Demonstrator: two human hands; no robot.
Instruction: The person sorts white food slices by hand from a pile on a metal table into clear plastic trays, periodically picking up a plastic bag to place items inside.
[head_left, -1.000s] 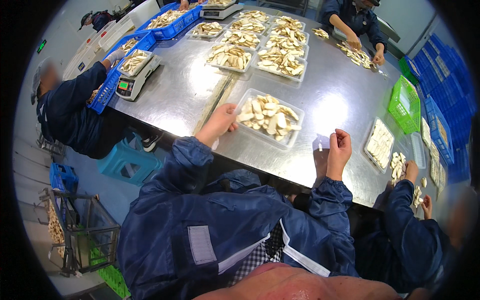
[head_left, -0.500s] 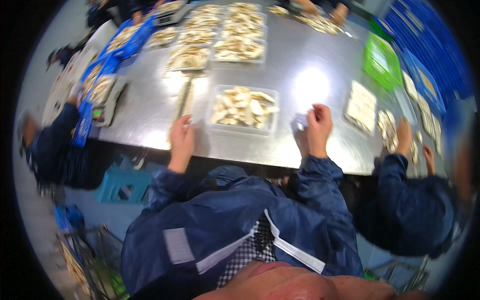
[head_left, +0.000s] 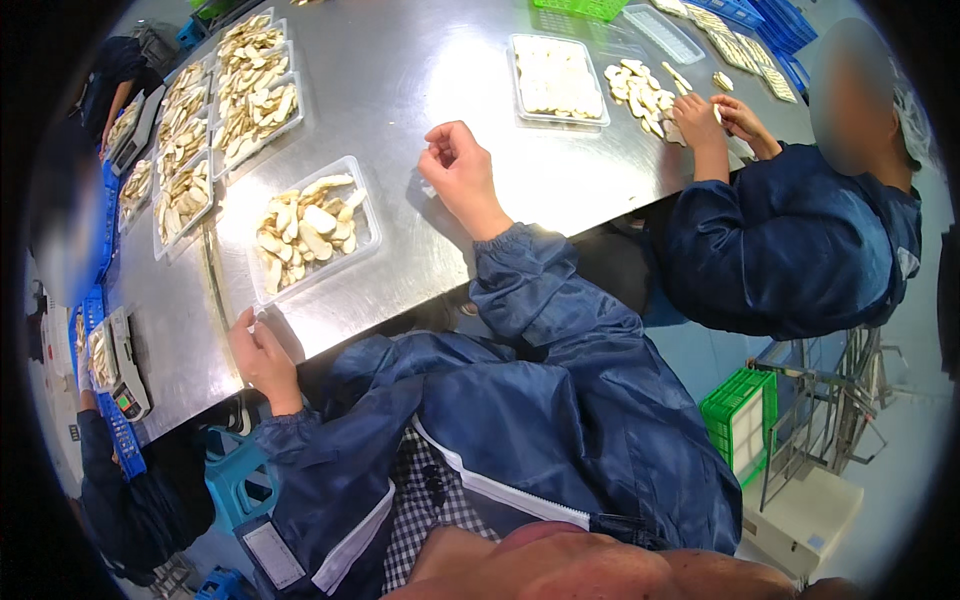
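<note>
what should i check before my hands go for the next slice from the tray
1. Clear tray of pale slices sits between both hands: ok.
2. Left hand rests at the steel table edge, near the tray's corner: ok.
3. Right hand is curled beside the tray, apart from it; whether it pinches something: cannot tell.
4. Bare table between right hand and tray: ok.
5. Co-worker's hands work on a separate pile, away from the tray: ok.

A long steel table (head_left: 420,80) gleams under overhead light, a green crate (head_left: 742,420) on the pale floor
</note>
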